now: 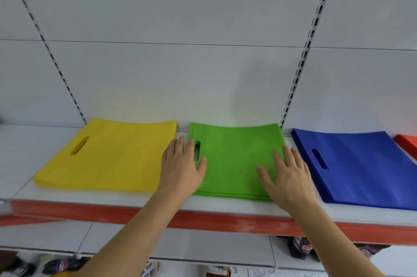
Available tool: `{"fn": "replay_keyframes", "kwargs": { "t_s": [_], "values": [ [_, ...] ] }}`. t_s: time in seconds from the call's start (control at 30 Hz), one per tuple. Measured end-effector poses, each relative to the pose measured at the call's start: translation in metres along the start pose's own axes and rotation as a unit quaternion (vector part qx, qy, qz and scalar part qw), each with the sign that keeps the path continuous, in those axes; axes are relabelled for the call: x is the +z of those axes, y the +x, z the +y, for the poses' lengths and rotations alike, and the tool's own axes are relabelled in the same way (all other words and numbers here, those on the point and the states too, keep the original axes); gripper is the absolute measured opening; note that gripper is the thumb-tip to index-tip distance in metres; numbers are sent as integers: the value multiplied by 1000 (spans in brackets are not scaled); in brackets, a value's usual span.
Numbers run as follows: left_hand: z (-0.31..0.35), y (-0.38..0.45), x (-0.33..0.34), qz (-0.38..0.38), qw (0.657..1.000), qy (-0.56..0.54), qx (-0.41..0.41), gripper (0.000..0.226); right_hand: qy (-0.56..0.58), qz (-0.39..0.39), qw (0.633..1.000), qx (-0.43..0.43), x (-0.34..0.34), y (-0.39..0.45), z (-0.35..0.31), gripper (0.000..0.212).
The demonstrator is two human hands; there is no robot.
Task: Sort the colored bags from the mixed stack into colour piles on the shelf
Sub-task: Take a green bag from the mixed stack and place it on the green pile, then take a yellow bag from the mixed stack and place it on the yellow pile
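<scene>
Step in hand: squaring green bag pile (234, 159) on shelf (126, 197), between yellow pile (108, 157) and blue pile (356, 168). Left hand (180, 168), right hand (288, 175) flat, fingers straight, pressing green pile. Mixed stack unseen. Next likely: fetch another bag.

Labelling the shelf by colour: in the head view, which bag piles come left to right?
yellow pile → green pile → blue pile → red pile, only its corner in view at the right edge.
</scene>
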State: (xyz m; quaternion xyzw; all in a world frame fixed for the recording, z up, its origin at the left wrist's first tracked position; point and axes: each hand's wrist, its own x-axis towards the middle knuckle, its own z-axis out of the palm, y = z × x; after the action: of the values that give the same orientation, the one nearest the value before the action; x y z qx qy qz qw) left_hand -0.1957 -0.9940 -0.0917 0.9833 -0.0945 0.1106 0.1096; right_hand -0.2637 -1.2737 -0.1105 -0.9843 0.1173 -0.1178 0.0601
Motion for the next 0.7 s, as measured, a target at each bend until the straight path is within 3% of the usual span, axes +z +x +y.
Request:
{"fn": "replay_keyframes", "kwargs": {
  "t_s": [0.1,0.33,0.7],
  "values": [
    [-18,-15,-11,23,1000,16,-5,68,15,33,999,-32,-2,-5,-35,91],
    [-102,-60,-41,56,997,26,-55,66,15,21,991,-130,-1,-36,-138,86],
    [-329,-165,-121,72,984,36,-156,68,79,22,967,-239,8,-109,-384,82]
  ]
}}
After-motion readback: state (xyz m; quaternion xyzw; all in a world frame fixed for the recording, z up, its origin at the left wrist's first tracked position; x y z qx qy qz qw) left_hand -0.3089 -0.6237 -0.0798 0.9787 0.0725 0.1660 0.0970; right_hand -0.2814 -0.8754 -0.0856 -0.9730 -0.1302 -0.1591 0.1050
